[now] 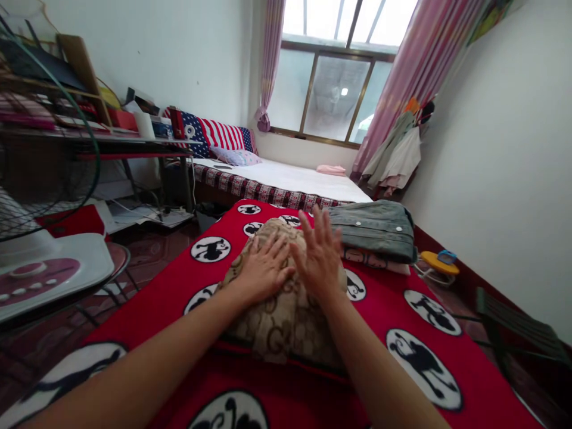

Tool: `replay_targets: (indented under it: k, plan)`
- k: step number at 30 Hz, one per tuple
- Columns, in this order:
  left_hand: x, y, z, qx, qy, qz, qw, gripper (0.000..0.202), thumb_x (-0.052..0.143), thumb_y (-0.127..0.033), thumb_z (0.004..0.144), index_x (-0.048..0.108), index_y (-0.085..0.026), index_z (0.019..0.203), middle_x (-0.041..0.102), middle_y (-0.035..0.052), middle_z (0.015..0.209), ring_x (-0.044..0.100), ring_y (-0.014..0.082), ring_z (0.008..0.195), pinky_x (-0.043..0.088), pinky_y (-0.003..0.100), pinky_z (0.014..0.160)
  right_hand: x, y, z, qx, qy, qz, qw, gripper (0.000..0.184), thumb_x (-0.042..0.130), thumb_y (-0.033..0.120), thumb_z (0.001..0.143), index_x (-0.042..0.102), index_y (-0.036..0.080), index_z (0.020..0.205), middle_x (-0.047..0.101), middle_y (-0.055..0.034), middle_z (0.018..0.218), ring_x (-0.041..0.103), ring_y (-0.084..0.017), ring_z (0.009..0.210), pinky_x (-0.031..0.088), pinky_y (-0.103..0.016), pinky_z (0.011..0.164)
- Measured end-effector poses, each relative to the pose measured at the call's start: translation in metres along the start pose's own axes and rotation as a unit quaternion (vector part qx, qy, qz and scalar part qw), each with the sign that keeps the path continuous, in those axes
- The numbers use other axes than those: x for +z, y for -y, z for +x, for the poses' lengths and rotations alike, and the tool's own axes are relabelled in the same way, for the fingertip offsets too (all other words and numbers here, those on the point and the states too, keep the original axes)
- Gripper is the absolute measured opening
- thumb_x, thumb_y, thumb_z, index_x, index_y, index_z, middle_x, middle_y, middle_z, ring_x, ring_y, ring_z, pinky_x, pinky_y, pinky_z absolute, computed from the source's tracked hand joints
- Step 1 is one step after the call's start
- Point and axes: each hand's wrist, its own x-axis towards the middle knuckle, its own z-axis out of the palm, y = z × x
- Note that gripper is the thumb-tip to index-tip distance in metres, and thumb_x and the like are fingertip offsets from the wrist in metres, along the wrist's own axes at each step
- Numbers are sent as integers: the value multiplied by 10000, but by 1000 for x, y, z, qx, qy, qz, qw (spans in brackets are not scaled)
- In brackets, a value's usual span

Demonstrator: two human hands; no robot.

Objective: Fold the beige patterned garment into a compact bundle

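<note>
A folded tan-and-brown patterned garment [286, 322] lies in a bundle on the red blanket [179, 333], which carries white ovals with dark figures. My left hand [267, 265] rests flat on the garment's left upper part, fingers spread. Over its right side, my right hand [319, 262] is raised with fingers apart, slightly blurred; whether its palm touches the cloth I cannot tell. Neither hand grips anything. Right of the bundle sits a folded grey-green denim garment [375, 226] with white buttons, on top of a pinkish folded cloth [397, 266].
A white fan [53, 262] stands at the left, near a cluttered desk [134, 146]. Behind the blanket is a bed [286, 173] with pillows and a pink folded cloth [330, 170]. On the right are a yellow stool [440, 262] and a dark folding chair [518, 325].
</note>
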Motion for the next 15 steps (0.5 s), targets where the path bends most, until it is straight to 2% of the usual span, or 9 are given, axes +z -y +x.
replay_targets:
  k: [1, 2, 3, 5, 8, 12, 15]
  plan:
    - [25, 17, 16, -49, 49, -5, 998, 573, 426, -485, 931, 410, -271, 1462, 303, 73, 1572, 209, 305, 1465, 81, 631, 1155, 33, -14, 7, 41, 101, -4, 994, 555, 349, 455, 982, 324, 274, 1506, 269, -59, 1588, 163, -286, 1477, 120, -572, 1158]
    - [47, 34, 31, -94, 74, -10, 993, 591, 409, -537, 927, 409, -286, 1461, 257, 69, 1588, 187, 316, 1471, 64, 663, 1136, 61, -27, 14, 61, 140, -2, 988, 538, 333, 458, 989, 376, 253, 1485, 332, -82, 1559, 233, -289, 1456, 159, -575, 1146]
    - [64, 47, 44, -124, 78, -17, 989, 613, 409, -574, 916, 406, -297, 1462, 216, 64, 1599, 163, 328, 1475, 49, 697, 1113, 83, -39, 20, 86, 175, -5, 981, 548, 318, 476, 991, 362, 254, 1491, 311, -79, 1568, 217, -284, 1462, 134, -586, 1147]
    - [85, 65, 64, -160, 64, -31, 985, 620, 405, -611, 903, 412, -326, 1454, 170, 48, 1610, 140, 339, 1477, 32, 734, 1082, 109, -56, 31, 118, 202, -3, 972, 572, 287, 515, 992, 322, 267, 1507, 257, -63, 1589, 183, -269, 1474, 106, -593, 1152]
    - [92, 71, 77, -175, 16, -49, 983, 590, 403, -616, 904, 445, -350, 1429, 217, 40, 1601, 166, 335, 1471, 46, 729, 1084, 120, -66, 40, 136, 173, 6, 976, 575, 283, 544, 987, 308, 302, 1508, 211, -34, 1605, 160, -242, 1481, 87, -571, 1163]
    - [92, 71, 77, -180, -33, -78, 980, 524, 467, -574, 900, 524, -347, 1368, 328, 41, 1563, 253, 335, 1439, 110, 684, 1110, 121, -68, 41, 141, 92, 36, 985, 481, 351, 461, 990, 462, 282, 1422, 370, -54, 1543, 291, -220, 1434, 137, -532, 1166]
    - [92, 77, 75, -178, -89, -110, 974, 384, 547, -436, 891, 634, -300, 1240, 472, 48, 1471, 390, 305, 1362, 251, 565, 1126, 122, -69, 40, 151, 72, 67, 984, 424, 388, 377, 983, 523, 253, 1365, 436, -60, 1501, 347, -210, 1403, 155, -526, 1164]
